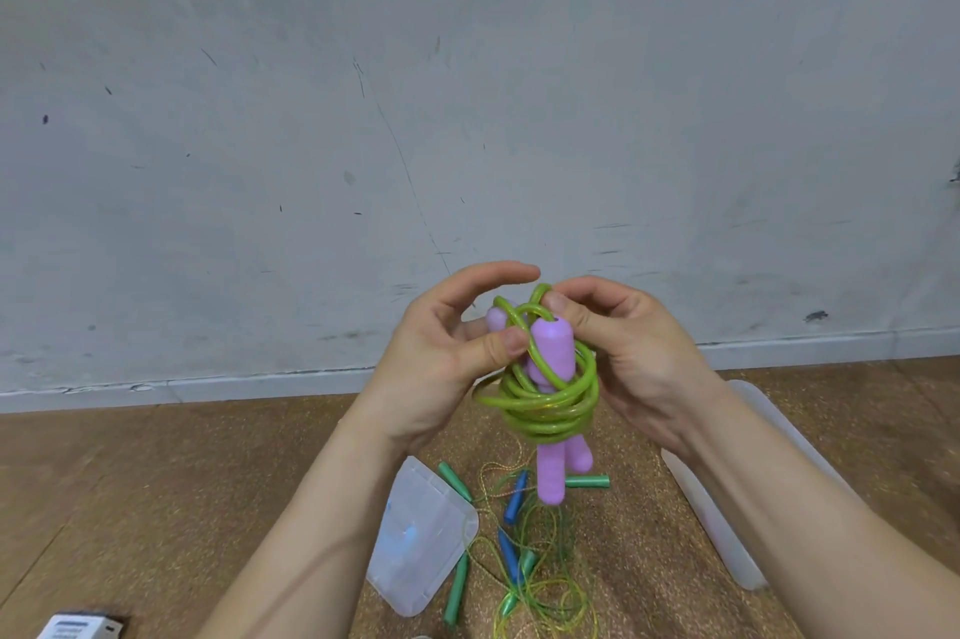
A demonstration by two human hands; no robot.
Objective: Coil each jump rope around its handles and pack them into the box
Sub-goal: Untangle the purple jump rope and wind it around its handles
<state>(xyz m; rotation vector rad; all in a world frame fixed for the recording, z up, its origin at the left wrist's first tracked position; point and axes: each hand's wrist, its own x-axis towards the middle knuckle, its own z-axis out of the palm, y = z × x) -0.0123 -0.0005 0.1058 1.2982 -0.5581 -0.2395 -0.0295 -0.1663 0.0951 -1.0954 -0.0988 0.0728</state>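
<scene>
Both hands are raised in front of me, meeting on one jump rope. My left hand holds the bundle from its side: the thumb presses against the green cord next to the handle tops, and the other fingers curve up and over behind it, the forefinger arching above. My right hand has its fingers curled, and thumb and forefinger pinch a loop of the cord at the very top of the bundle, just above the nearer handle's end.

Two purple handles stand side by side and roughly upright between my palms. The cord is wound round their middle in several loose turns, so the handle tops stick out above the coil and the bottoms hang out below it. One turn bulges out toward my left wrist.

On the wooden floor below my hands lies a loose tangle of thinner ropes with green and blue handles, not coiled. A clear plastic box sits under my left forearm, touching the edge of that tangle, with something blue showing faintly through it. A second clear plastic piece, long and flat, lies under my right forearm; I cannot tell whether it is the lid. A small white object sits far out beyond my left elbow. A scuffed grey wall rises behind my hands.
</scene>
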